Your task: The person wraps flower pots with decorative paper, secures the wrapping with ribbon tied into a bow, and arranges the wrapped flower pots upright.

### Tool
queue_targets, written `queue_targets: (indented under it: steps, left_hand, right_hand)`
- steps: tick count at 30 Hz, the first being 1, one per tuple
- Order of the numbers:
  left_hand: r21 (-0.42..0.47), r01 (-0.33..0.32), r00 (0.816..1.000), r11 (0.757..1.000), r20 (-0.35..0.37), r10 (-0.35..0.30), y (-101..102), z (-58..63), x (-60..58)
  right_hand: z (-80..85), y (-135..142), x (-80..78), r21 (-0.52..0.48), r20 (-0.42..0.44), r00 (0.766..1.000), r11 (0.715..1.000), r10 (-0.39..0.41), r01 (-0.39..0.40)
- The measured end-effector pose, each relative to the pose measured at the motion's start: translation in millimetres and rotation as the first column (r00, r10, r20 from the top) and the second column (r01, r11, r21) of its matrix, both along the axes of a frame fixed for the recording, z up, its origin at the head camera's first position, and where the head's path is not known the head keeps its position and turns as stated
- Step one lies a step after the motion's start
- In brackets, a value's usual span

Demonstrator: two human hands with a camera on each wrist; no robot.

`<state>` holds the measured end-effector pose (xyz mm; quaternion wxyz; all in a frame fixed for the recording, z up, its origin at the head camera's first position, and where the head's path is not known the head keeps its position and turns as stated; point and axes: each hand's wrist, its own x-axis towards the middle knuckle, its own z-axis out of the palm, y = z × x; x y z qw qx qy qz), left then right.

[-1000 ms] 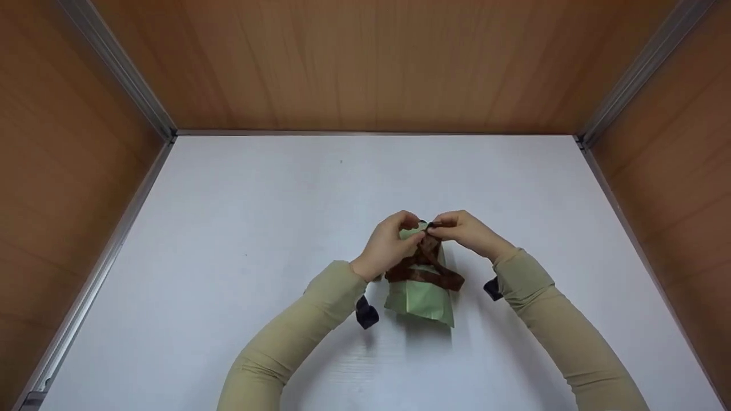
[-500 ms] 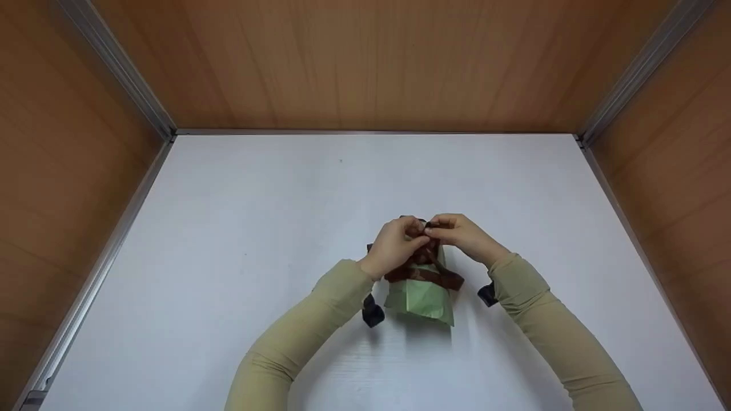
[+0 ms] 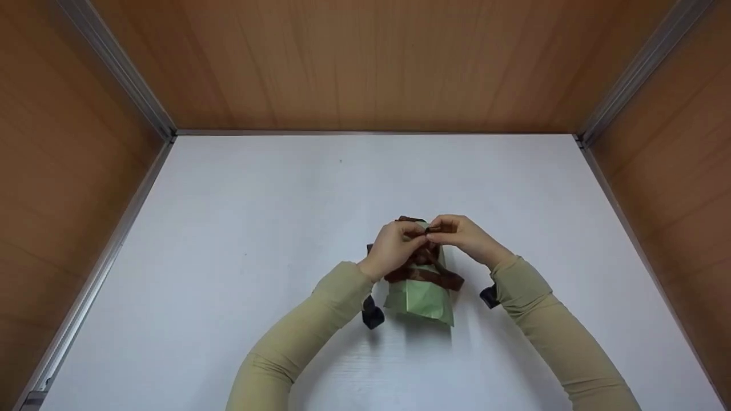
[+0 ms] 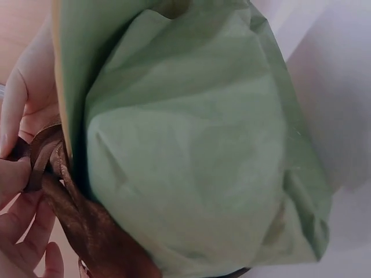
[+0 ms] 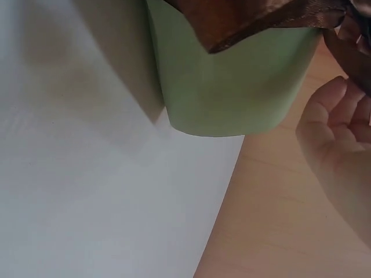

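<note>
A package in pale green paper (image 3: 421,299) stands on the white table, with a shiny brown ribbon (image 3: 448,279) tied around it. At its top, my left hand (image 3: 389,249) pinches the ribbon between thumb and fingers. My right hand (image 3: 467,238) meets it from the other side, thumb and forefinger also pinching ribbon. Close up in the left wrist view, fingers hold a twisted loop of the brown ribbon (image 4: 98,237) beside the creased green paper (image 4: 191,168). The right wrist view has a ribbon fold (image 5: 232,23) hanging over the package's smooth green side (image 5: 232,87).
Wooden panels (image 3: 365,63) enclose the white tabletop (image 3: 257,200) at the back and both sides, with grey metal strips along the corners. Dark wrist-worn devices (image 3: 372,315) hang under both sleeves.
My left hand has moved slightly right and down, closing its fingers on the ribbon close to the right hand. Brown ribbon now shows above the left hand. The package stays put.
</note>
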<state>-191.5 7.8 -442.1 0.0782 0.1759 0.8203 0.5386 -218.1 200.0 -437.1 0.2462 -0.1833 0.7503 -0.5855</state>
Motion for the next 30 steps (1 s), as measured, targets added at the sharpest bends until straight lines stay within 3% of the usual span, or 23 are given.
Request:
queue_targets:
  steps: [7, 10, 18, 30]
  left_hand:
    - [0.000, -0.003, 1.000, 1.000, 0.023, 0.003, 0.2, -1.3, 1.0]
    - [0.013, 0.000, 0.999, 1.000, 0.039, 0.000, -0.6, -1.4, 1.8]
    - [0.031, -0.002, 0.997, 1.000, 0.073, 0.000, -2.3, -0.5, 3.5]
    - [0.008, 0.015, 1.000, 1.000, 0.002, -0.015, -7.6, -7.6, 4.3]
  right_hand:
    - [-7.5, 5.1, -3.2, 0.016, 0.089, 0.987, 0.991, -0.132, 0.131]
    - [-9.6, 7.1, -3.8, 0.044, 0.094, 0.984, 0.988, -0.153, 0.149]
    - [-10.9, 9.4, -5.8, 0.158, -0.030, 0.994, 0.981, -0.108, 0.112]
    - [-10.2, 6.6, -13.3, 0.240, -0.075, 0.997, 0.971, -0.006, 0.023]
